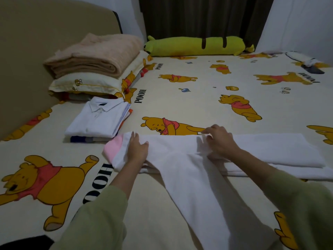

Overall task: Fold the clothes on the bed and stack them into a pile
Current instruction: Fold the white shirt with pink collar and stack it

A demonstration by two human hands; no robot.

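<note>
Head cam: my left hand [137, 150] lies flat w/ fingers straight on the left end of the white garment [189, 170], beside its pink cuff [112, 147]. My right hand [219, 141] pinches a fold of the same garment near its middle, fingers curled. The garment lies across the bed sheet [180, 96], one part towards me. The pile of folded clothes [98, 120], white collared shirt on top, sits just left, near the pillow [86, 83] & beige blanket [95, 53].
</note>
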